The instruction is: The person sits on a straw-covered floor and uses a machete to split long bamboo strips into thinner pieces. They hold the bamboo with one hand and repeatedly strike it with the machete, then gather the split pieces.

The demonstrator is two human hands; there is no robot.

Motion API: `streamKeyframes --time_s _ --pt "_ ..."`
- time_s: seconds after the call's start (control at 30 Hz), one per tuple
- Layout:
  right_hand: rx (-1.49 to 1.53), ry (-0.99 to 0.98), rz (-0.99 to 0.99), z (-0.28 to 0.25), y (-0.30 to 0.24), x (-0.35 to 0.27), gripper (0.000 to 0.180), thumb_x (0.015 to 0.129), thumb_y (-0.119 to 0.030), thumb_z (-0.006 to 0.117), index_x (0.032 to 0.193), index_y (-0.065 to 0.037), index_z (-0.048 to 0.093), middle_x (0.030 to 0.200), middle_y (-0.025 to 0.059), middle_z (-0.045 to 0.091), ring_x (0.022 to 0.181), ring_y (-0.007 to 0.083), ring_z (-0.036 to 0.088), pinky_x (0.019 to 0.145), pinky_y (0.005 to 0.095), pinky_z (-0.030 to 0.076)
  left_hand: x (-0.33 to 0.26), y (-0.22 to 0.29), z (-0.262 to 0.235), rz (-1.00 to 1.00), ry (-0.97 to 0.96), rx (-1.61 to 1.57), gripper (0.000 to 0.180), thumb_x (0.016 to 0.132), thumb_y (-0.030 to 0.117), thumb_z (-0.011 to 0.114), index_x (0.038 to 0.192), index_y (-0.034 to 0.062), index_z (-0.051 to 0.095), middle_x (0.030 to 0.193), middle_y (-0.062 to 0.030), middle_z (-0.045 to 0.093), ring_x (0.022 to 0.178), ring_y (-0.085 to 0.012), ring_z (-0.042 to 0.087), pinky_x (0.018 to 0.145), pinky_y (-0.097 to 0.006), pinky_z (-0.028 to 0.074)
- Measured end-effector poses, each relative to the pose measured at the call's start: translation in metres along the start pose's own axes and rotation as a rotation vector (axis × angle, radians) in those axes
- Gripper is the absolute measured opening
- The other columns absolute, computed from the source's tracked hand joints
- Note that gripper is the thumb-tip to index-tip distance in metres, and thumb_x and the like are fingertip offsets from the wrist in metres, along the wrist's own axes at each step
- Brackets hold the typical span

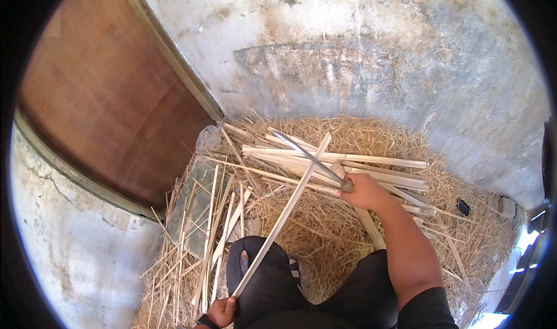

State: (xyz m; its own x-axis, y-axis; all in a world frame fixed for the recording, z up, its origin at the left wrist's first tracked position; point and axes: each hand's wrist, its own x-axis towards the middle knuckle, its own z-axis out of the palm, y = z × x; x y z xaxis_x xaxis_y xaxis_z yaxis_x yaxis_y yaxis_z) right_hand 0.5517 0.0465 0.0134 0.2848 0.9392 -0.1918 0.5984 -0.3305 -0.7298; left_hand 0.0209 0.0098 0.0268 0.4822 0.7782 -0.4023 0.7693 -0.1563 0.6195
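My left hand [223,311], low in the picture beside my left knee, is closed around the near end of a long pale bamboo strip [282,216]. The strip slants up and to the right, away from me. In my right hand [366,191] is the handle of a long knife [299,149], its narrow grey blade pointing to the far left. Blade and strip cross near the strip's far end; whether they touch I cannot tell. Behind them lies a pile of split bamboo strips [383,162].
Straw [377,133] covers the floor. More thin strips [217,236] lie scattered at the left. A thick pole [369,227] stands between my knees and the pile. A brown door [116,97] and a stained wall [360,51] enclose the spot. A small black object [462,207] lies right.
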Motion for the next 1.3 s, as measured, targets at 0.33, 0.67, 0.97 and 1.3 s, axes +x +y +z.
streamKeyframes --time_s 0.33,0.67,0.97,1.3 --pt "-0.249 -0.322 -0.317 0.015 -0.058 -0.026 0.041 0.084 -0.038 0.073 0.102 -0.003 0.065 0.088 0.0186 0.068 0.083 0.0296 0.068 0.074 0.0422 0.052 -0.004 -0.007 0.003 0.006 0.017 0.053 0.059 0.104 0.045 0.033 0.072 0.0004 0.055 0.059 -0.0121 0.055 0.057 -0.0259 0.058 0.057 -0.04 0.045" --pt "-0.157 -0.169 -0.158 0.015 -0.027 -0.015 0.041 0.083 -0.035 0.074 0.108 -0.004 0.065 0.089 0.019 0.068 0.084 0.0311 0.068 0.075 0.0413 0.052 0.003 -0.007 0.004 -0.034 -0.016 0.033 0.054 0.104 0.042 0.033 0.083 -0.0013 0.058 0.063 -0.0146 0.057 0.059 -0.0294 0.058 0.059 -0.041 0.046" --pt "-0.098 -0.141 -0.058 0.003 -0.012 -0.003 0.042 0.082 -0.034 0.072 0.111 -0.005 0.065 0.097 0.0184 0.069 0.093 0.0329 0.067 0.082 0.0446 0.052 -0.004 -0.007 0.007 -0.01 0.042 0.026 0.052 0.104 0.04 0.035 0.083 -0.0009 0.059 0.06 -0.0128 0.056 0.057 -0.0259 0.058 0.058 -0.04 0.046" --pt "-0.34 -0.366 -0.32 0.013 -0.066 -0.032 0.037 0.082 -0.031 0.074 0.106 -0.004 0.066 0.098 0.0176 0.07 0.091 0.0303 0.067 0.08 0.0423 0.052 -0.004 -0.008 0.007 -0.067 0.01 -0.042 0.054 0.105 0.04 0.034 0.089 -0.0033 0.062 0.059 -0.0073 0.054 0.056 -0.0185 0.054 0.057 -0.037 0.045"
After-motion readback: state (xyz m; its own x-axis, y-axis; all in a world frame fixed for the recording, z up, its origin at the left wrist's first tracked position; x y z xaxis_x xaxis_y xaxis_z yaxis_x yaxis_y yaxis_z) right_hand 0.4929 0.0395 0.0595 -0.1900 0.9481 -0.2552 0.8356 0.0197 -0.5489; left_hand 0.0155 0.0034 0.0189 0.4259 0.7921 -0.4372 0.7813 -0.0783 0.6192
